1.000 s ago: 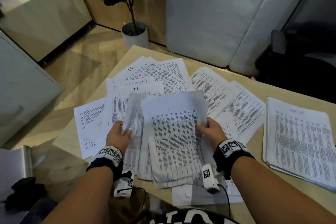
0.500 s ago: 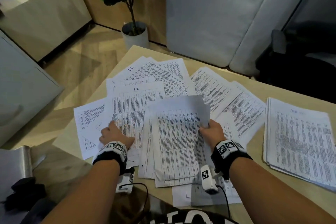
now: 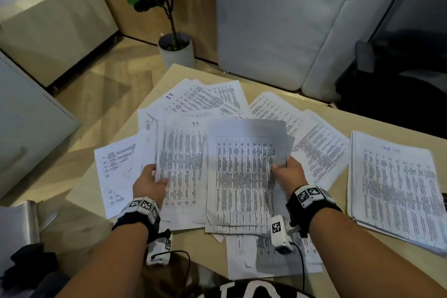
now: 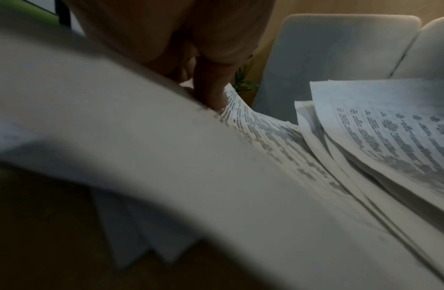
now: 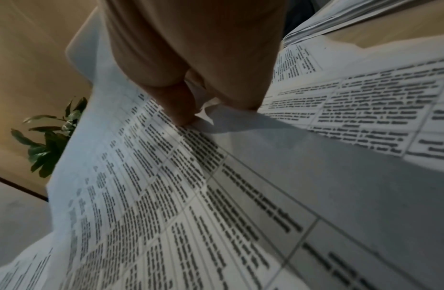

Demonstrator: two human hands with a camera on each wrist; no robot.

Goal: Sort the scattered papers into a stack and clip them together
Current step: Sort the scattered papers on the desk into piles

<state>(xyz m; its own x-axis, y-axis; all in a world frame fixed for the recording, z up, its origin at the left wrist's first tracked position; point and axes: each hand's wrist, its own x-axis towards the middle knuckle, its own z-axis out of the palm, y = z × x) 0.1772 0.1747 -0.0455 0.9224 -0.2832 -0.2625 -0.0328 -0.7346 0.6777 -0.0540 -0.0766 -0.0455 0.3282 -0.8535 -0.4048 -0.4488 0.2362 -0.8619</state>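
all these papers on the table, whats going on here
A person is gathering printed sheets on a wooden table. The left hand grips one sheet by its left edge, and the right hand holds a bundle of sheets by its right edge. More loose papers lie fanned out behind, and a squared-up stack sits at the right. No clip is visible.

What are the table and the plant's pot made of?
The table looks like pale wood or a wood-look laminate: light tan, smooth, matte, grain hard to make out. The plant pot seems ceramic or plastic: plain white, smooth, round. Which one can't be told.
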